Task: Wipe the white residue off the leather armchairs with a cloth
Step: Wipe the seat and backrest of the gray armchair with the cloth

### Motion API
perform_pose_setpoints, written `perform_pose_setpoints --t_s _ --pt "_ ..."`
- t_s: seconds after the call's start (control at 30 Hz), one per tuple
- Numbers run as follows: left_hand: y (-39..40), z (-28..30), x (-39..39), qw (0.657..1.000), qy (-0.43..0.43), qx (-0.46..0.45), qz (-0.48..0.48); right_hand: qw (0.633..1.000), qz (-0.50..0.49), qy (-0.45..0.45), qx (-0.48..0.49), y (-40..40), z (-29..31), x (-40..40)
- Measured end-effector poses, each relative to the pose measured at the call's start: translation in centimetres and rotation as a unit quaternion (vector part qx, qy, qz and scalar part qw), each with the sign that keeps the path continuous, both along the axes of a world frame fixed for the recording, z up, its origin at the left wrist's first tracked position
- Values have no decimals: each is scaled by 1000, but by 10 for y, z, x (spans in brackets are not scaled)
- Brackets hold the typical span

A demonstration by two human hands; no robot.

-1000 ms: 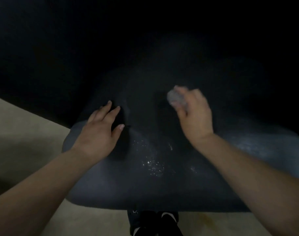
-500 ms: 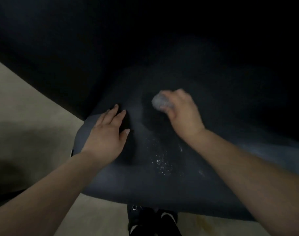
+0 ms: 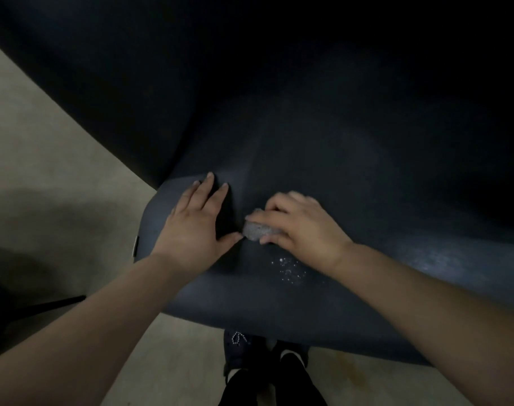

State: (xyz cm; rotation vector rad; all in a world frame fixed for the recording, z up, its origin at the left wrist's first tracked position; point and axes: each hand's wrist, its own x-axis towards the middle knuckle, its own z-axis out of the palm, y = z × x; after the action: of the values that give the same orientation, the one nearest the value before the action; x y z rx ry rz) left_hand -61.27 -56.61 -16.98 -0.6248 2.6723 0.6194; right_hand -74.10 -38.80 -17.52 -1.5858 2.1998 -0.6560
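Observation:
A dark leather armchair [image 3: 352, 177] fills the view, and its seat cushion bulges toward me. My right hand [image 3: 302, 227] is closed on a small grey wadded cloth [image 3: 254, 230] and presses it onto the seat. Fingers apart, my left hand [image 3: 195, 222] lies flat on the seat's left part, its thumb tip touching the cloth. White specks of residue [image 3: 289, 269] lie on the leather just below my right wrist. A paler smear [image 3: 437, 256] shows on the seat's right side.
Beige floor [image 3: 53, 183] lies to the left of and below the chair. My dark shoes [image 3: 261, 356] stand under the seat's front edge. A thin dark bar [image 3: 45, 306] crosses the floor at lower left. The chair's back is lost in darkness.
My right hand has dragged the cloth down and left across the seat until it meets my left thumb. The left hand has stayed flat on the leather. The view has tilted.

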Motion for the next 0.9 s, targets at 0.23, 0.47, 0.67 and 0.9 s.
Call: perform_pose_setpoints --t_s 0.23,0.47,0.67,0.9 --pt "0 -3 3 1000 -10 -5 -7 978 -204 40 -20 -49 0 -42" --pt "2 0 7 999 -37 -16 -34 999 -35 26 0 16 0 -1" --pt "9 3 10 999 -41 -11 -30 952 -295 11 -77 31 9 -14" --pt "10 2 12 999 -34 -14 -32 970 -232 47 -58 34 0 95"
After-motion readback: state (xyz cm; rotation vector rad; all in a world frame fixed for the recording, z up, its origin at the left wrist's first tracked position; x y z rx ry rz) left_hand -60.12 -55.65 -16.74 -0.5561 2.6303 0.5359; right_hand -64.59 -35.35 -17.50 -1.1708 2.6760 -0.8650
